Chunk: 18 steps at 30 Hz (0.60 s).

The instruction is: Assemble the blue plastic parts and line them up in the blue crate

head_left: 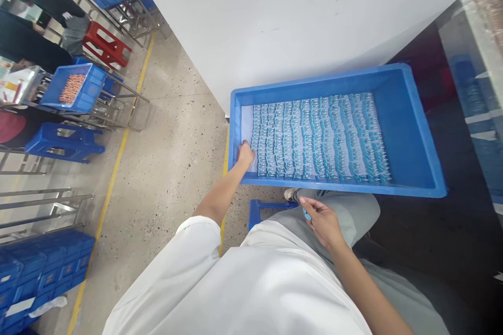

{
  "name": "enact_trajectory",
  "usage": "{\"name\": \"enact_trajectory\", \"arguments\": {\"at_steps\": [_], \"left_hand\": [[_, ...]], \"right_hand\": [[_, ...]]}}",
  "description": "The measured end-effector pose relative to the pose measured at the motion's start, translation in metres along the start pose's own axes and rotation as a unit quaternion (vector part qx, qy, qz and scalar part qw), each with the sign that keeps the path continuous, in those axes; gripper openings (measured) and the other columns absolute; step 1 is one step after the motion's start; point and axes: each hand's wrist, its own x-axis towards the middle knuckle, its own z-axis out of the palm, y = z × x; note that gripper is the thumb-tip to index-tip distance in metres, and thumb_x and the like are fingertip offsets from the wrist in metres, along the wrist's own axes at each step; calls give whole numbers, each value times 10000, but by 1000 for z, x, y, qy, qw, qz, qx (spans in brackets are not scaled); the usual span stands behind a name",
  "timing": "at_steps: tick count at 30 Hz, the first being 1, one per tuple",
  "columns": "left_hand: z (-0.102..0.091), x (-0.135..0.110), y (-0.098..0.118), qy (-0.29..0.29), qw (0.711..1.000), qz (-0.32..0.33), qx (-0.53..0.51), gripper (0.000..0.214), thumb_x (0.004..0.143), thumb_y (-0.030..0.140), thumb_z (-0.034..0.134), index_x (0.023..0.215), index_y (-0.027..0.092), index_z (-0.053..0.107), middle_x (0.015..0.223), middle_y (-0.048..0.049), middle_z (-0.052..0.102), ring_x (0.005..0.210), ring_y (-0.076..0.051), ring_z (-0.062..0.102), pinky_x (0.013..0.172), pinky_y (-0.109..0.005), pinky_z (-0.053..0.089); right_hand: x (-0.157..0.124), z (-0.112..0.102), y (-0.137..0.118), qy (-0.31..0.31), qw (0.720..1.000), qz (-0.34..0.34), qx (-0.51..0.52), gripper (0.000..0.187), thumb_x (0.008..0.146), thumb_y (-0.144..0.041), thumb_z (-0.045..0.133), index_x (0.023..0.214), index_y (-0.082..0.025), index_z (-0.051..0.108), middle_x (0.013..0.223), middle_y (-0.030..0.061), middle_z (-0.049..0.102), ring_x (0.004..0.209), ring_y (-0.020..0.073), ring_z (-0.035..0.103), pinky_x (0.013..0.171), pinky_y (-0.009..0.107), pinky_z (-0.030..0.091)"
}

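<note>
A large blue plastic bin lies before me, with many small light-blue and clear pieces standing in rows on a pale sheet. Inside its left end, my left hand is closed near the first row, and its fingertips are hidden. My right hand is closed on a small rounded blue piece, above my lap and just outside the bin's near wall. That piece is too small to name more exactly.
A white surface stands behind the bin. Part of a blue stool shows below it. To the left are a speckled floor, a red stool, another blue stool, stacked blue crates and people at benches.
</note>
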Motion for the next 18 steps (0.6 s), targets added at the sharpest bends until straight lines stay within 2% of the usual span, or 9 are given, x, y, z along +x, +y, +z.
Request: {"name": "enact_trajectory", "arguments": {"at_steps": [3, 6, 9, 11, 12, 13, 15, 17, 18], "left_hand": [[-9, -6, 2, 0, 1000, 4, -13, 490, 822, 66, 633, 1293, 120, 507, 1190, -200, 660, 1140, -276, 637, 992, -366, 474], [-24, -26, 4, -6, 999, 15, -52, 611, 789, 91, 702, 1358, 76, 479, 1261, -262, 619, 1234, -340, 591, 1056, -430, 445], [-31, -68, 8, -47, 990, 53, -126, 503, 855, 175, 688, 1335, 104, 557, 1258, -219, 647, 1202, -308, 619, 1085, -432, 444], [-27, -105, 13, -115, 973, 77, -187, 333, 915, 267, 648, 1224, 145, 667, 1140, -157, 715, 1049, -251, 689, 995, -401, 525], [-22, -124, 16, -148, 961, 84, -216, 332, 925, 327, 646, 1214, 168, 687, 1121, -135, 729, 1012, -235, 704, 942, -389, 558], [-17, -141, 20, -183, 943, 89, -263, 373, 937, 383, 630, 1250, 186, 680, 1139, -124, 730, 1021, -222, 706, 916, -377, 575], [-5, -168, 30, -276, 844, 71, -453, 567, 818, 449, 776, 1315, 203, 659, 1281, -138, 678, 1112, -246, 679, 976, -426, 558], [4, -180, 39, -288, 784, 64, -546, 651, 724, 485, 849, 1301, 235, 681, 1356, -121, 641, 1194, -261, 641, 1050, -446, 515], [8, -180, 42, -268, 775, 60, -569, 639, 706, 490, 860, 1272, 239, 703, 1360, -112, 642, 1220, -266, 626, 1073, -446, 498]], "right_hand": [[0, -1, 0, 2, 1000, -5, 2, 731, 472, -645, 936, 936, -120, 731, 624, -32, 519, 435, 37, 289, 363, 194, 231], [3, -3, -7, 5, 1000, -22, 7, 718, 494, -660, 925, 949, -140, 729, 622, -36, 511, 450, 49, 309, 371, 195, 243], [7, 3, -22, 22, 998, -62, 6, 662, 546, -667, 901, 933, -161, 721, 607, -36, 508, 447, 62, 318, 377, 209, 254], [10, 14, -35, 49, 991, -125, -20, 614, 613, -682, 858, 910, -163, 717, 604, -21, 528, 437, 74, 340, 387, 227, 285], [12, 22, -41, 63, 982, -171, -43, 590, 654, -687, 829, 898, -161, 718, 613, -6, 552, 445, 89, 381, 406, 238, 325], [15, 30, -46, 75, 971, -218, -66, 569, 689, -689, 801, 883, -160, 721, 638, 14, 587, 473, 109, 442, 443, 251, 381], [20, 49, -55, 86, 947, -292, -103, 527, 732, -674, 768, 853, -163, 725, 735, 56, 662, 599, 157, 571, 585, 282, 488], [27, 66, -61, 87, 934, -325, -121, 498, 746, -655, 759, 837, -167, 726, 812, 75, 698, 727, 193, 631, 721, 306, 523], [30, 74, -63, 86, 932, -330, -124, 493, 751, -652, 753, 840, -167, 726, 831, 78, 704, 757, 200, 638, 756, 312, 524]]}}
